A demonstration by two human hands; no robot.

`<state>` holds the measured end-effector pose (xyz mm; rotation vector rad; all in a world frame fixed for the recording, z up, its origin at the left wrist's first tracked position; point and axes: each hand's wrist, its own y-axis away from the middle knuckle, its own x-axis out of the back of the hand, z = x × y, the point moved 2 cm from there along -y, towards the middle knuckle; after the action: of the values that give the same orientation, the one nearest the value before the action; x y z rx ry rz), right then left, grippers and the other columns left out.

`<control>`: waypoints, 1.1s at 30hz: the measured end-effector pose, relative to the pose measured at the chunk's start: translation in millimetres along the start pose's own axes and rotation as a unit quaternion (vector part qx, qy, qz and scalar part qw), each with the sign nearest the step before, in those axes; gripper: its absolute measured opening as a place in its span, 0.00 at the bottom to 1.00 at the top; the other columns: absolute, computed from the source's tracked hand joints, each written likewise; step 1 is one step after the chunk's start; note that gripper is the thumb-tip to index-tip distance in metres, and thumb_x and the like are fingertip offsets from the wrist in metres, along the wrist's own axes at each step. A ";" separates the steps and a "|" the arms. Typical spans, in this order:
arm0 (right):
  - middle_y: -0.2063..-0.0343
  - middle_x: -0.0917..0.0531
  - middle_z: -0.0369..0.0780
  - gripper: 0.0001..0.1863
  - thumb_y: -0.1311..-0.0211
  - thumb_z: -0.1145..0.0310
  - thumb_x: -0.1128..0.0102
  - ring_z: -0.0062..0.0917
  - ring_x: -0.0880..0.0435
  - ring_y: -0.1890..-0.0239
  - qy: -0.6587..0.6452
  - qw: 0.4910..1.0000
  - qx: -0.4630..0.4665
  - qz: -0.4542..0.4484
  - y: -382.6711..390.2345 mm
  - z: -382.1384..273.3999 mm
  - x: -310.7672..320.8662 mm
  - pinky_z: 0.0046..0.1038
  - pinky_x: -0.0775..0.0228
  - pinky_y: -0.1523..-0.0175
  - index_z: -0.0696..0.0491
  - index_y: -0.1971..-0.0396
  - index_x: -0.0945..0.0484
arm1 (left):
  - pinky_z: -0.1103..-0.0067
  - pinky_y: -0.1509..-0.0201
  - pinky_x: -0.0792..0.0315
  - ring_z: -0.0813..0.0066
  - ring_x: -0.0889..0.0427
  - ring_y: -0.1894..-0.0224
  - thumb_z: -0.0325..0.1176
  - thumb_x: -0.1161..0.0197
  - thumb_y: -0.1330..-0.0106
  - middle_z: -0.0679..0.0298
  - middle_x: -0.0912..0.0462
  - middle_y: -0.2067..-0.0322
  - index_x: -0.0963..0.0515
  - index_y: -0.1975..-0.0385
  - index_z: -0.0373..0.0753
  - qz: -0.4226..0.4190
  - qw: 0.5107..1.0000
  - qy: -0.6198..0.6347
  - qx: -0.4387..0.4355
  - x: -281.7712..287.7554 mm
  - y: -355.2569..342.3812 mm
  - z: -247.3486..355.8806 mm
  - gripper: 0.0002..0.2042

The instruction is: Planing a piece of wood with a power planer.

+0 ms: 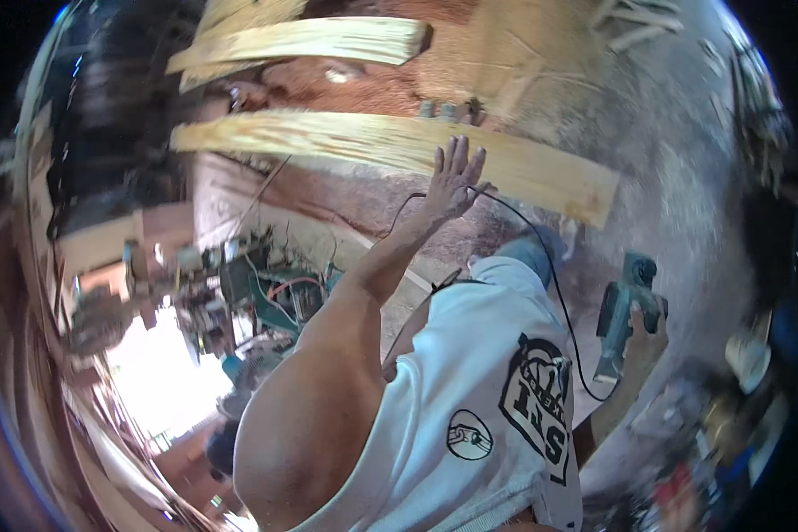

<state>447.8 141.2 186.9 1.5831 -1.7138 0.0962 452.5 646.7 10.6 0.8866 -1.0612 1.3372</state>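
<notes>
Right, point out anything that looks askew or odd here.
The black cord stands out: it loops loosely from the dark power tool in the right hand up to the left hand, an awkward place for slack. Scrap wood also lies scattered at upper right, looking untidy.

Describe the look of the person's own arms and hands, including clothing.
The left hand and right hand are gloveless; both forearms are bare. The white sleeveless cloth shirt bares the left shoulder and carries black prints, one round.

The grey floor (683, 177) — reddish dust (372, 84) and pale wood scraps (645, 18) lie on it.
</notes>
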 end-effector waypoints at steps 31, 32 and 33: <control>0.68 0.14 0.37 0.39 0.30 0.58 0.25 0.17 0.22 0.80 -0.154 0.959 -0.099 -0.218 -443.4 339.4 -110.6 0.24 0.35 0.78 0.49 0.23 0.30 | 0.55 0.13 0.56 0.35 0.49 0.17 0.56 0.60 0.13 0.33 0.42 0.22 0.43 0.21 0.26 0.166 0.815 -0.135 0.539 -11.6 -40.4 15.2 0.37; 0.67 0.13 0.37 0.39 0.30 0.60 0.24 0.16 0.20 0.79 -0.211 0.957 -0.046 -0.191 -442.8 349.6 -131.0 0.23 0.35 0.78 0.49 0.23 0.31 | 0.57 0.14 0.50 0.39 0.42 0.19 0.58 0.61 0.13 0.36 0.37 0.23 0.40 0.22 0.27 0.171 0.793 -0.162 0.561 14.6 -46.3 -15.5 0.37; 0.66 0.13 0.37 0.39 0.31 0.61 0.24 0.16 0.19 0.77 -0.225 0.949 -0.084 -0.202 -441.8 357.7 -141.8 0.22 0.36 0.78 0.49 0.23 0.31 | 0.57 0.14 0.50 0.39 0.42 0.19 0.58 0.61 0.13 0.36 0.37 0.23 0.40 0.22 0.27 0.147 0.793 -0.179 0.563 20.9 -40.3 -28.3 0.37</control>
<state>648.1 -34.0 -335.0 1.8866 -1.6267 -0.6442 493.7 677.4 25.1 1.9713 -0.5880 2.1689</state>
